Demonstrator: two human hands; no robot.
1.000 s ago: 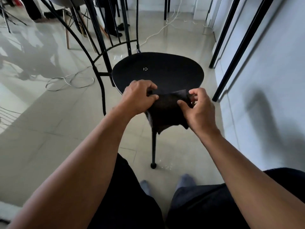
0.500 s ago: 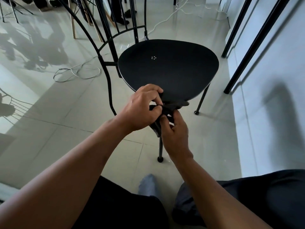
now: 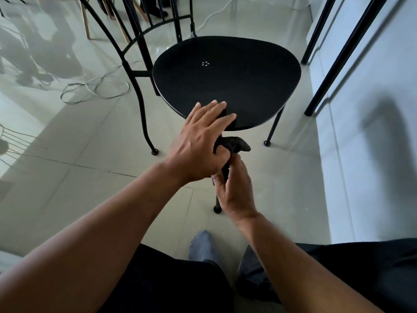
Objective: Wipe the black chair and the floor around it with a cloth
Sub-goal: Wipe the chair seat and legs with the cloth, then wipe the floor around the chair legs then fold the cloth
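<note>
The black chair point(image 3: 225, 75) stands in front of me on the pale tiled floor point(image 3: 90, 154), its round seat facing up and its metal back at the far left. My left hand point(image 3: 200, 141) lies over the seat's front edge with fingers stretched out and apart. A dark cloth point(image 3: 237, 143) bunches out from under its palm. Just below, my right hand point(image 3: 237, 190) is closed around the lower part of the cloth, right in front of the chair's front leg point(image 3: 217, 204). How much of the cloth hangs down is hidden by my hands.
A loose cable loop point(image 3: 94, 89) lies on the floor left of the chair. Slanted black bars point(image 3: 334, 59) lean against the white wall point(image 3: 372, 109) on the right. My feet in grey socks point(image 3: 200, 245) sit close to the front leg. Furniture legs stand at the far top.
My hands held the cloth spread between them, then bunched it together below the seat's front edge. My left hand's fingers have now straightened out over the seat edge, and my right hand has dropped lower.
</note>
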